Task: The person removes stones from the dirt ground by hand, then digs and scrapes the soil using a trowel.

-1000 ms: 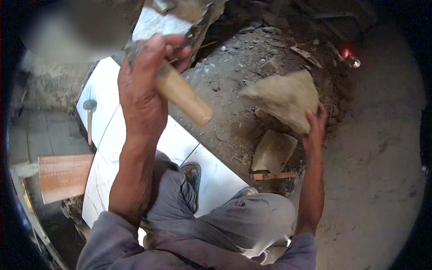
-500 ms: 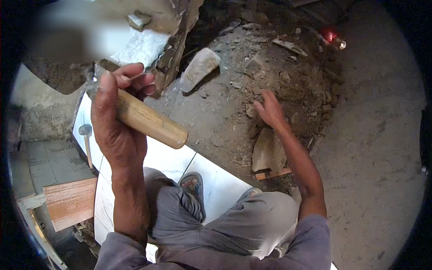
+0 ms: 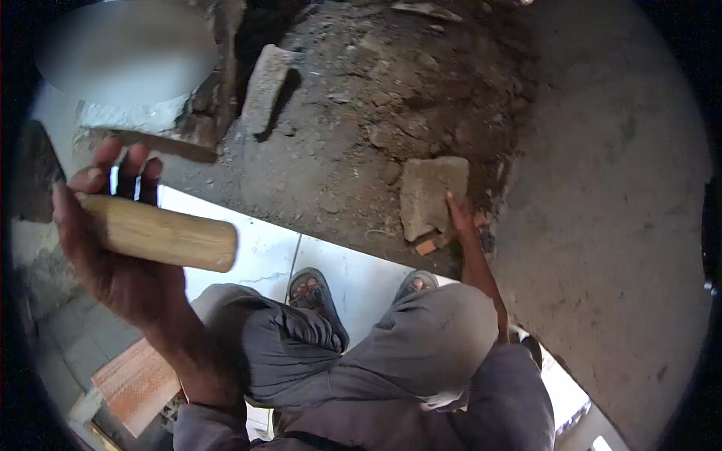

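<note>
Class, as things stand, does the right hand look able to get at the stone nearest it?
Very likely yes: the right hand is at the right edge of the stone, whose top looks bare; the orange piece lies by its lower edge, seemingly out of the way.

Right hand (image 3: 464,220) moved to the squarish stone's (image 3: 430,188) right edge, earlier-held stone (image 3: 265,86) now lying on dirt (image 3: 323,161)

The soil bed (image 3: 323,177) lies beyond the floor tiles (image 3: 259,255), bearing a near stone (image 3: 435,188), right hand (image 3: 464,223) at its edge, and a farther stone (image 3: 265,84) leftward, with the tool handle (image 3: 165,234) in the left hand (image 3: 120,274), left of both.
</note>
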`<state>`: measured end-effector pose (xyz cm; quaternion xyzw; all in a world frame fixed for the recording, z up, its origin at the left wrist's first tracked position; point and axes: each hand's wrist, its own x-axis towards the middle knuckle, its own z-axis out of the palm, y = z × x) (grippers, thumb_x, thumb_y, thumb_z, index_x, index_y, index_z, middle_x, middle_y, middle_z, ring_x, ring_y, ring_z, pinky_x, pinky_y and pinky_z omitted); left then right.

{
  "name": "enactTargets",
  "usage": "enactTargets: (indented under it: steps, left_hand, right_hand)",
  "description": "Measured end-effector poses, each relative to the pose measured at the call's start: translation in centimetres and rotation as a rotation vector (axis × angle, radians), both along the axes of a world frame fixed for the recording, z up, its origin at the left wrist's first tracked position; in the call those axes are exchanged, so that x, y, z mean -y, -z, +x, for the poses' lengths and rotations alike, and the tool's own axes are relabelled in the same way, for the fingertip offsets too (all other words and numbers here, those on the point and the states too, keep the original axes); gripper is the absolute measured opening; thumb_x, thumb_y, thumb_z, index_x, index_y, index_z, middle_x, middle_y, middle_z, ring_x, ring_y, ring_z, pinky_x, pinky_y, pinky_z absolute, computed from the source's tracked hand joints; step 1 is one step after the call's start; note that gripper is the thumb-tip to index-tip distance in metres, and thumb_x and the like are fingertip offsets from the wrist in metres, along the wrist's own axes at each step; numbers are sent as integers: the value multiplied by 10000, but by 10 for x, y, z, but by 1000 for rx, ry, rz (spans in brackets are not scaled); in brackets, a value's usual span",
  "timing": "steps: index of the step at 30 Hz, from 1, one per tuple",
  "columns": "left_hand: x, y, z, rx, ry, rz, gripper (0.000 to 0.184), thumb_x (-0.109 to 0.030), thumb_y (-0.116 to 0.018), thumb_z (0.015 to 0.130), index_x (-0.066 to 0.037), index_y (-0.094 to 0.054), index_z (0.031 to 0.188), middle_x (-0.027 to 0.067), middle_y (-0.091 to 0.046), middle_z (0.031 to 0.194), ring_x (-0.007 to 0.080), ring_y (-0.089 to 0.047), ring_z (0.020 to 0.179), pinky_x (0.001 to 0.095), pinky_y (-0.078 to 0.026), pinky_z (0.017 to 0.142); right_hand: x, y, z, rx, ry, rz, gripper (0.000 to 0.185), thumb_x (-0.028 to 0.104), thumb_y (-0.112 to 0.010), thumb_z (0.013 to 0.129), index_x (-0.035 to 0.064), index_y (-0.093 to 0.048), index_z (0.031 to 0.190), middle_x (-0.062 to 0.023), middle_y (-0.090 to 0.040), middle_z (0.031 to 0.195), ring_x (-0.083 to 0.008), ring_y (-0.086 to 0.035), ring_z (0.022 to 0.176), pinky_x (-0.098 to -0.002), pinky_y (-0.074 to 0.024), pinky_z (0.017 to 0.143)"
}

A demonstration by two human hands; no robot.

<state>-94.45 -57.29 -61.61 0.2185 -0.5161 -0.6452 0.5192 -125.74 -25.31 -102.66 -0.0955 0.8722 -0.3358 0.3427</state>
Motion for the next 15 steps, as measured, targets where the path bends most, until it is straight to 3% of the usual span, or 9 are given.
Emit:
enactTargets:
  steps: [2, 4, 5, 7, 8, 10, 13, 15]
  left_hand:
    - [-3, -1, -3, -44, 63, -33, 386, -363, -366, 968, -10, -520, 987, 200, -563, 1099, 313, -590, 977, 434, -468, 875]
    - [-4, -1, -3, -83, 81, -14, 365, -347, -378, 967, -12, -519, 1002, 205, -561, 1102, 317, -592, 978, 438, -465, 892]
    - [-3, 2, -5, -105, 136, -38, 356, -336, -391, 964, -12, -525, 1030, 206, -557, 1125, 317, -588, 991, 439, -459, 919]
    - [-7, 2, -13, -54, 80, -70, 348, -347, -395, 963, -20, -512, 992, 188, -566, 1077, 322, -591, 965, 433, -477, 887]
    - [-8, 2, -17, -52, 73, -45, 345, -350, -396, 963, -24, -508, 976, 181, -567, 1064, 312, -590, 957, 428, -480, 881]
    - [-10, 4, -26, -58, 78, -39, 343, -353, -396, 963, -27, -505, 960, 173, -569, 1050, 302, -588, 948, 423, -482, 875]
    - [-15, 4, -32, 24, -50, -32, 340, -372, -399, 960, -52, -513, 944, 144, -581, 1026, 244, -604, 875, 386, -472, 798]
    - [-16, 4, -32, 10, -50, -6, 339, -373, -402, 960, -53, -510, 935, 134, -580, 1014, 236, -600, 875, 384, -461, 808]
  right_hand:
    - [11, -41, 24, 154, 145, -287, 698, 512, -568, 840, -15, -436, 1277, -161, -497, 1249, -248, -470, 1134, -371, -365, 955]
    - [-9, -12, 21, 31, 27, -142, 851, 523, -619, 794, -20, -301, 1366, -204, -407, 1335, -321, -427, 1196, -418, -344, 982]
    - [-5, -20, 26, 32, 4, -154, 851, 523, -619, 794, -20, -301, 1366, -204, -407, 1335, -321, -427, 1196, -418, -344, 982]
    - [0, -41, 42, 264, 114, -403, 785, 401, -691, 778, 1, -319, 1341, -176, -449, 1283, -289, -461, 1151, -400, -381, 956]
    - [1, -44, 46, 263, 111, -411, 785, 401, -691, 778, 1, -319, 1341, -176, -449, 1283, -289, -461, 1151, -400, -381, 956]
    - [5, -44, 48, 342, 248, -479, 754, 280, -729, 751, 19, -314, 1324, -155, -469, 1252, -269, -472, 1137, -394, -392, 954]
    - [13, -42, 53, 490, 258, -682, 768, 221, -735, 723, 18, -298, 1322, -161, -477, 1226, -279, -481, 1119, -401, -394, 956]
    - [17, -47, 54, 475, 180, -605, 778, 198, -736, 709, 16, -291, 1320, -165, -480, 1217, -288, -486, 1111, -407, -401, 948]
